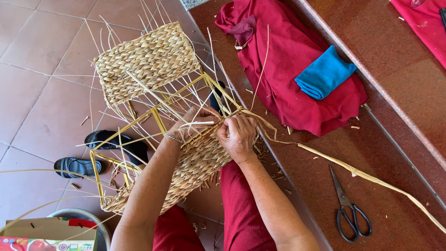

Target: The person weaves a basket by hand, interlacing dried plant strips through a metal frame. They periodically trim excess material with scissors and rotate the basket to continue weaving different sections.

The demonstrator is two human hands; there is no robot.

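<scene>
Both hands sit close together at the top edge of the half-woven basket point(195, 162), on its yellow wire frame point(153, 116). Right hand point(238, 137) is curled tight, pinching the straw strand point(371, 179); left hand point(193, 123) is half-closed, fingers pressing the weave w/ a pale reed across them. Strand's long axis runs from the basket out to the right, past the scissors point(350, 209), so right hand is nearer it. Red cloth point(297, 60) w/ blue cloth point(325, 72) lies beyond the basket; sandals point(100, 151) left of it.
</scene>
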